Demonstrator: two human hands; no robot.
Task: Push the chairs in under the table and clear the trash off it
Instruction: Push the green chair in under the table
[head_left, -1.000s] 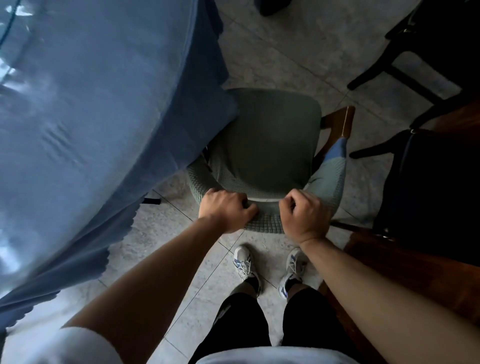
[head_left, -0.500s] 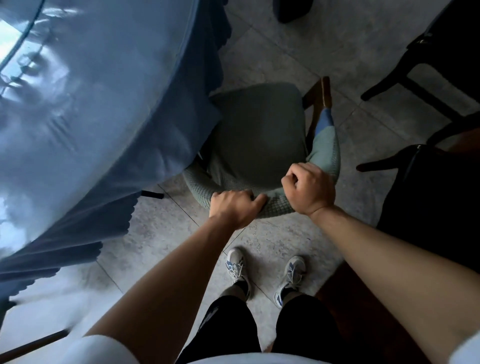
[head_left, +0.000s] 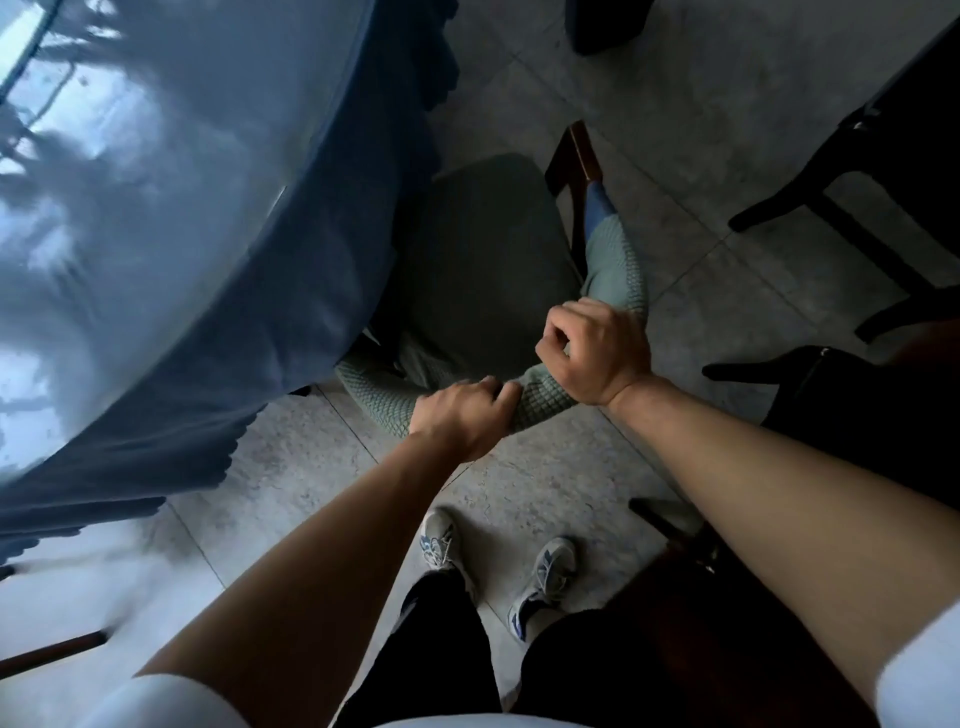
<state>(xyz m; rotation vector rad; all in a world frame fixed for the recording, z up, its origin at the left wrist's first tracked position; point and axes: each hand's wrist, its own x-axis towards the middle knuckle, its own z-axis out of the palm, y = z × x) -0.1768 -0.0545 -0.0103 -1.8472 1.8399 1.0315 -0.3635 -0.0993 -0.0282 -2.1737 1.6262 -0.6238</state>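
Dim, bluish; window glare on table (head_left: 104, 218) top, blurred streaks there; wide-angle bending beyond table, toward edges.

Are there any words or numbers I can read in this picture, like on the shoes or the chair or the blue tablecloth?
None: no words, numbers or signs can be read anywhere.
Shoes: blue markings only, too blurred to show any brand.
Green chair, gripped by the left hand and right hand: plain knit cover, no label.
Blue tablecloth: plain, no print.

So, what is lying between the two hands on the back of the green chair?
In the head view, only a short stretch of the green knitted chair back separates the left hand from the right hand.
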